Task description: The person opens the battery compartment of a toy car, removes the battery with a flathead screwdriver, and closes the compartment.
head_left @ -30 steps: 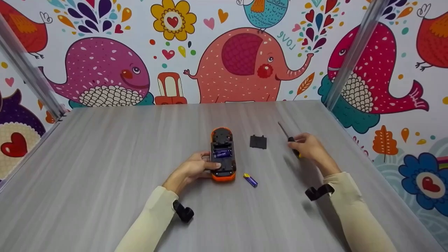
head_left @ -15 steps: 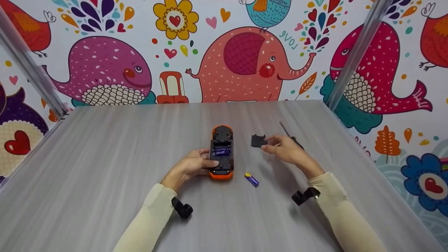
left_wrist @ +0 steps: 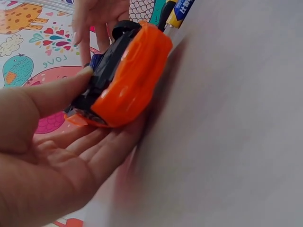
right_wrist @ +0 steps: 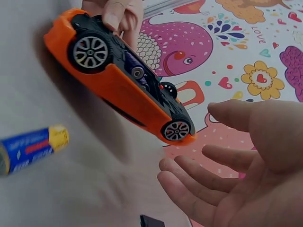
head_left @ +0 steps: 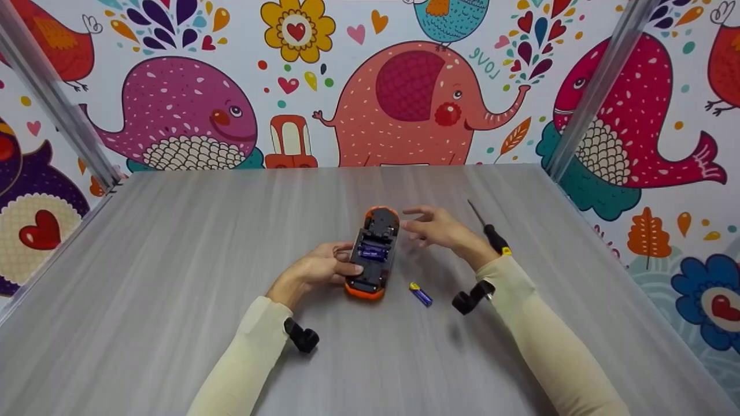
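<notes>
two bare hands, apart from each other. my left hand (head_left: 315, 268) is clamped on the orange toy car (head_left: 370, 280), thumb on its black underside, fingers under the body. car sits between my hands, wheels up, far end angled toward my right hand (head_left: 442, 228). that one holds nothing, fingers loosely spread, just beside the car's far end, small gap between. battery compartment (head_left: 371, 239) uncovered, purple battery (head_left: 373, 252) inside, just past my left thumb. loose battery (head_left: 420, 294), yellow-ended, lies on the grey table (head_left: 173, 260), between my wrists, nearer me than either hand. screwdriver (head_left: 494, 237) lies right of my right hand, tip pointing away from me. dark piece (right_wrist: 151, 221) below my right fingers in the right wrist view, too cut off to tell. patterned wall (head_left: 358, 63) beyond both hands.
</notes>
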Demonstrator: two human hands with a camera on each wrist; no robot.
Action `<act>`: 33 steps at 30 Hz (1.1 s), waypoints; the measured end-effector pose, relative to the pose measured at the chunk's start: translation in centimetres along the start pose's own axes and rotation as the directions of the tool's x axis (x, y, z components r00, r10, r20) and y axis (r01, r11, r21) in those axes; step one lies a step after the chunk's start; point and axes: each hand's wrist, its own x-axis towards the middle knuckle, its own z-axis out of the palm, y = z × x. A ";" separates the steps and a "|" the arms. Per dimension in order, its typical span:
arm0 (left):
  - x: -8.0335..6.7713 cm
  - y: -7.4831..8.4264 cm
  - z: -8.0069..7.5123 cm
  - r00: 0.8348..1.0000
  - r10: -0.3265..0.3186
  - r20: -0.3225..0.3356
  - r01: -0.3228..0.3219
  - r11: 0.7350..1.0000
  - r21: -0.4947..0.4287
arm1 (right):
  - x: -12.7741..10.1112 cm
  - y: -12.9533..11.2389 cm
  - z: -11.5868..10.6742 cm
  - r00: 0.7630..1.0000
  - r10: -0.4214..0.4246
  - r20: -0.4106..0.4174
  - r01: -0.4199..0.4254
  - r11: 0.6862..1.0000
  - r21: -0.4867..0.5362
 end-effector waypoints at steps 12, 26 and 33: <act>-0.4 0.5 -0.8 1.000 0.016 0.022 -0.020 0.983 0.182 | 2.0 -0.6 1.0 0.996 0.075 0.054 -0.081 0.989 0.127; 0.2 0.4 -1.7 0.975 0.052 -0.214 -0.065 0.996 -0.054 | 2.3 0.2 1.5 0.996 0.086 -0.012 -0.072 0.899 0.432; 0.4 -0.1 -1.4 0.968 0.075 -0.239 -0.119 0.976 -0.180 | 1.5 0.8 1.7 0.997 0.055 -0.052 -0.020 0.853 0.521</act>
